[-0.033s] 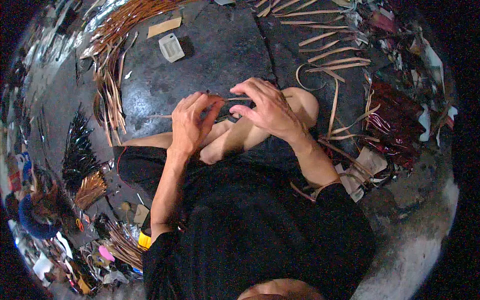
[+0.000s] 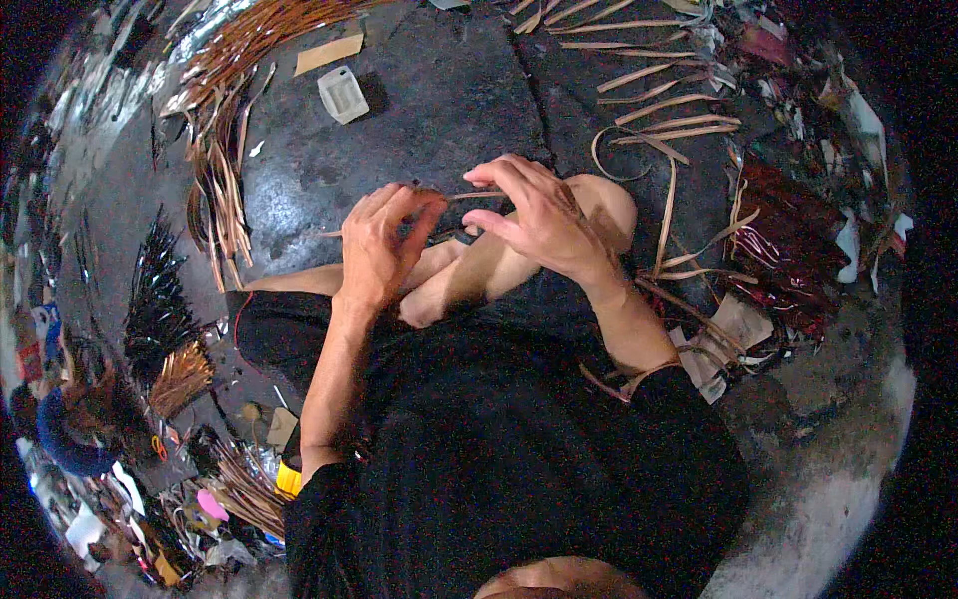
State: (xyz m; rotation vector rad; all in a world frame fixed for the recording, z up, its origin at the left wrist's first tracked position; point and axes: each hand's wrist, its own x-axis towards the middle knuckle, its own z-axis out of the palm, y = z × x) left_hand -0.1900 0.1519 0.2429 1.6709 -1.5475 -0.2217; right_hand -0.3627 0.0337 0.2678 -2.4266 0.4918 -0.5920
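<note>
My left hand [image 2: 381, 240] is closed, thumb and fingers pinching a thin, flat brown strip [image 2: 473, 196] above my crossed legs. One tail of the strip shows to the left of that hand; its other part runs across to my right hand [image 2: 539, 222]. There the thumb and forefinger are spread apart around the strip, which vanishes behind the fingers. Whether the hidden fingers touch it I cannot tell. Below the gap between the hands, a small dark curved thing [image 2: 466, 237] lies against my leg.
Brown strips [image 2: 222, 190] lie bundled at left; more strips [image 2: 664, 105] spread at far right. Ahead on the dark floor mat [image 2: 439, 110] sit a pale plastic piece [image 2: 342, 96] and a tan card [image 2: 329, 54]. Dark red sheets [image 2: 783, 240] and scraps lie right.
Almost nothing differs. The right hand's fingers have shifted very slightly, and the strip between the hands shows a little more plainly. The left hand stays in place.
</note>
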